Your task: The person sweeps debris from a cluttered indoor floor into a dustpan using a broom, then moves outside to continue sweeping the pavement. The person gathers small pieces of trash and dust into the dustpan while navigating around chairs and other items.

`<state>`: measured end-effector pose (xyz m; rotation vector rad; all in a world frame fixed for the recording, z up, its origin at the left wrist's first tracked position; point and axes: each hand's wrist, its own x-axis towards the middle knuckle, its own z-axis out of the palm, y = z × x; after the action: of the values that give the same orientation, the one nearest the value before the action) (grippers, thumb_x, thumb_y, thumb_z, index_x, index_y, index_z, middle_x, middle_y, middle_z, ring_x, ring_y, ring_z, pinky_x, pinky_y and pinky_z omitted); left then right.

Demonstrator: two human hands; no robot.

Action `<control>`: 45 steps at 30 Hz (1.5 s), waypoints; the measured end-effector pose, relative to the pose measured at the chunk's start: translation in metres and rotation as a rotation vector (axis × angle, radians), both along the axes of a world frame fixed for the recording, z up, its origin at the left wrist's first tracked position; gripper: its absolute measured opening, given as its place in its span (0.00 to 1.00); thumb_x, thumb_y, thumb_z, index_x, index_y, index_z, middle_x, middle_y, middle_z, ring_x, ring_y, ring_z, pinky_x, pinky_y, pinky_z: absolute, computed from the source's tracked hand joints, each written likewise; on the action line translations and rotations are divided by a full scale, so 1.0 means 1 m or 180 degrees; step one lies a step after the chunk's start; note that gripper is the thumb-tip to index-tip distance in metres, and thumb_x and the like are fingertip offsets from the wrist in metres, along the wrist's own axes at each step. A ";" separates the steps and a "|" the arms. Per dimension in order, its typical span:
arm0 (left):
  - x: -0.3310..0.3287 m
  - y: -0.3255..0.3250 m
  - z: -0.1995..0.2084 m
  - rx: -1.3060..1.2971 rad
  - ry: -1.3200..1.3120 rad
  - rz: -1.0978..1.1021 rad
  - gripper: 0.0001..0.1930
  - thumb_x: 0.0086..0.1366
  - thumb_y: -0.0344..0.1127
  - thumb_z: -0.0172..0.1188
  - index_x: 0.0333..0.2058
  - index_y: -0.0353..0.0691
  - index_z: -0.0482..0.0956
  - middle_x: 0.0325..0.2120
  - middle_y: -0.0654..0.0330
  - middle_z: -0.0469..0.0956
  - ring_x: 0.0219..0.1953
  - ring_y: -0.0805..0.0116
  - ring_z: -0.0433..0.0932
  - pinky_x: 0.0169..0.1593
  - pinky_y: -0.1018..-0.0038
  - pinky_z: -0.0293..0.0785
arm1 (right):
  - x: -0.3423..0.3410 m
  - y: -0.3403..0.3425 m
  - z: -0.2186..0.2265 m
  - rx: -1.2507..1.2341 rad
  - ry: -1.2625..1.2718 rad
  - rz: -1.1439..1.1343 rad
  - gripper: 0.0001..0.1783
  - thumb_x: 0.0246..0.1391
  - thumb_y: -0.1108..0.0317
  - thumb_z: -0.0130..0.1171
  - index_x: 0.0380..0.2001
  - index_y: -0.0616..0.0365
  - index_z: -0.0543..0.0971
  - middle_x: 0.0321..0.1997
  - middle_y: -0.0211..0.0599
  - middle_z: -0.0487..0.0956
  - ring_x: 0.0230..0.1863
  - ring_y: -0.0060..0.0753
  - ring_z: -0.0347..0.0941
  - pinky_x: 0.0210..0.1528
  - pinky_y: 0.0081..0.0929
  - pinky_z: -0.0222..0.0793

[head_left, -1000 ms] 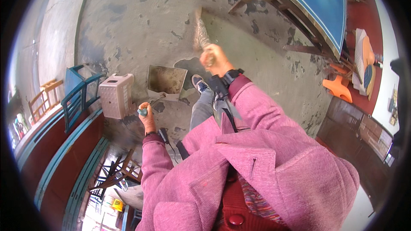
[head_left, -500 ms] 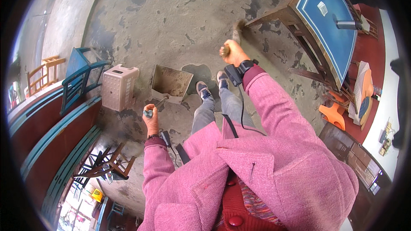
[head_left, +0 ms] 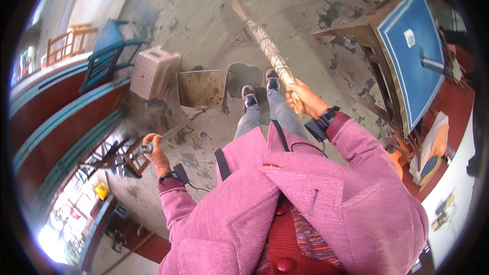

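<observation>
A white slip [head_left: 409, 38], its print illegible, lies near the far edge of the blue table [head_left: 410, 84]. The right hand [head_left: 305, 99] grasps a mottled tan broom [head_left: 266, 44] angled toward the far edge of the floor [head_left: 204, 35]; the left hand [head_left: 155, 154] clenches the handle [head_left: 190, 118] of a stained dustpan [head_left: 202, 89] nearer the left edge.

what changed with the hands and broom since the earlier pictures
The right hand has drawn back toward the body and rightward; the broom now stretches lengthwise up-left in view. The left hand has shifted left, and more of the dustpan handle shows. Neither hand let go. The dustpan stays left of the shoes.
</observation>
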<state>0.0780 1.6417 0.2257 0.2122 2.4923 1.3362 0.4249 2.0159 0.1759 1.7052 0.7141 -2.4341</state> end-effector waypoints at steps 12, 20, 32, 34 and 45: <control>0.052 -0.030 0.130 0.0774 0.0530 0.1354 0.06 0.61 0.25 0.49 0.38 0.34 0.68 0.20 0.62 0.66 0.25 0.71 0.68 0.43 0.70 0.72 | -0.067 -0.001 -0.122 -0.1210 0.0756 0.1158 0.11 0.48 0.60 0.58 0.26 0.55 0.70 0.17 0.29 0.70 0.14 0.23 0.65 0.15 0.20 0.62; 0.073 -0.044 0.101 0.0733 0.0431 0.1986 0.07 0.59 0.24 0.50 0.37 0.34 0.68 0.20 0.61 0.68 0.26 0.68 0.71 0.41 0.73 0.71 | -0.039 0.191 -0.110 -0.0904 0.0176 0.0348 0.12 0.50 0.62 0.54 0.31 0.58 0.68 0.21 0.29 0.72 0.15 0.15 0.66 0.13 0.12 0.63; 0.028 -0.026 0.003 0.0684 0.0086 0.2083 0.05 0.56 0.26 0.52 0.33 0.35 0.70 0.18 0.64 0.67 0.24 0.72 0.69 0.34 0.75 0.68 | -0.141 0.133 -0.024 0.0174 0.0720 0.0884 0.15 0.51 0.67 0.52 0.44 0.49 0.67 0.22 0.26 0.67 0.17 0.19 0.64 0.16 0.20 0.64; 0.015 -0.019 -0.014 0.0597 0.0085 0.1971 0.05 0.55 0.25 0.53 0.32 0.36 0.70 0.20 0.64 0.69 0.24 0.72 0.69 0.34 0.76 0.67 | -0.177 0.115 -0.034 -0.0049 0.0710 0.1037 0.11 0.52 0.65 0.53 0.39 0.49 0.67 0.21 0.25 0.68 0.16 0.19 0.64 0.15 0.20 0.65; -0.031 0.033 -0.051 0.0628 -0.0504 0.1791 0.06 0.59 0.27 0.53 0.35 0.37 0.72 0.24 0.64 0.72 0.28 0.74 0.71 0.37 0.78 0.67 | -0.299 0.190 -0.104 -0.0967 0.0635 0.0878 0.12 0.47 0.59 0.55 0.25 0.56 0.68 0.17 0.30 0.71 0.13 0.21 0.65 0.16 0.19 0.65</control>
<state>0.0465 1.6742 0.1743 -0.5740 2.3705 1.7263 0.1255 2.2059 0.0716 1.1836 0.5222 -2.3885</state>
